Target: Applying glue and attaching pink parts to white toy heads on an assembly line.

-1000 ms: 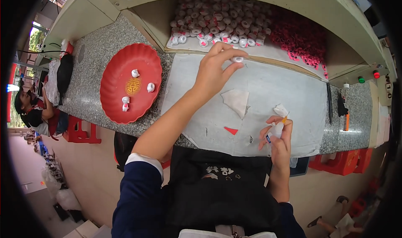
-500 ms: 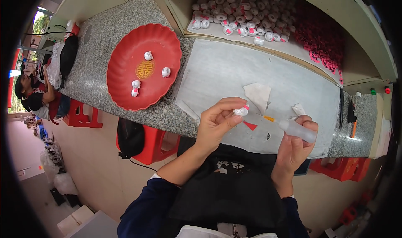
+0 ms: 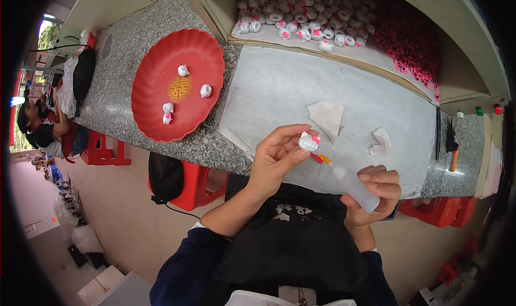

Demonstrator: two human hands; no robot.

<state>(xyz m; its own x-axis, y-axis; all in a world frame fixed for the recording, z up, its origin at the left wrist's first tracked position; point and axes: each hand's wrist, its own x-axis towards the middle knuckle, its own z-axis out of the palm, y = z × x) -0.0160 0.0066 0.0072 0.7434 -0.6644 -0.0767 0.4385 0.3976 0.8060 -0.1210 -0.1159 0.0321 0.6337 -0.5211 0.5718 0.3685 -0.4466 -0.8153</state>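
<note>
Between the thumb and fingers of my left hand [image 3: 277, 158] is a small white cat-head figure [image 3: 308, 141] with a pink bow, its decorated side turned up. My right hand [image 3: 376, 193] grips a translucent squeeze bottle [image 3: 356, 189] with a yellow-orange nozzle [image 3: 324, 159]. The nozzle tip points at the figure and sits just below and right of it; whether it touches, I cannot tell. Under both hands lies a white sheet [image 3: 269, 85] on the bench. On it rest a torn paper piece [image 3: 325, 118] and a crumpled scrap [image 3: 380, 142].
A red scalloped tray [image 3: 148, 58] with several white figures stands at left on the granite bench [image 3: 121, 99]. The shelf beyond the sheet holds heaps of white figures [image 3: 306, 10] and pink pieces [image 3: 408, 42]. Another person [image 3: 45, 123] sits far left, near red stools [image 3: 188, 185].
My right hand has tilted the bottle and brought its nozzle left, close to the figure. My left hand has turned the figure so the bow side shows more. The view has shifted slightly.
</note>
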